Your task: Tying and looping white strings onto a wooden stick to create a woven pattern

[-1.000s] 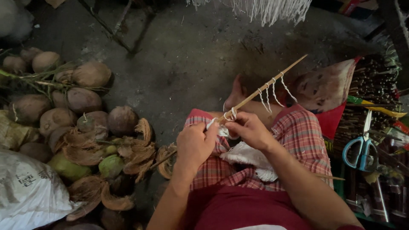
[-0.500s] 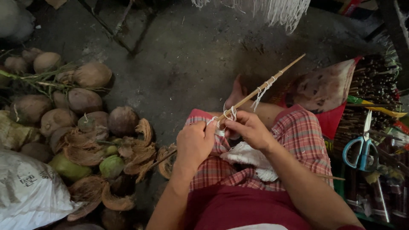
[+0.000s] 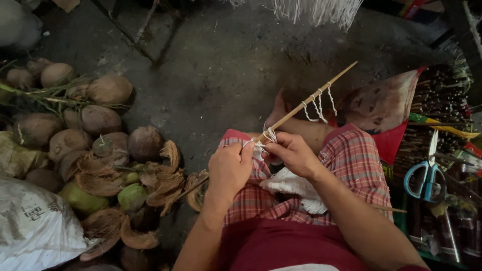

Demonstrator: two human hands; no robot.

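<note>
Now both hands meet over the lap, working white string (image 3: 261,143) onto a thin stick (image 3: 306,104). The left hand (image 3: 230,168) pinches the stick's near end with the string; the right hand (image 3: 293,154) closes its fingertips on the string at the same spot. Compared with a second ago the hands have barely shifted and the stick keeps the same slant up to the right, but the knotted loops (image 3: 317,103) hanging farther along it sit a little differently, so the tying looks to be moving loop by loop. A white bundle (image 3: 293,185) lies on the checked cloth (image 3: 351,160). Coconuts (image 3: 108,90) and husks (image 3: 100,175) lie left; scissors (image 3: 427,173) lie right.
</note>
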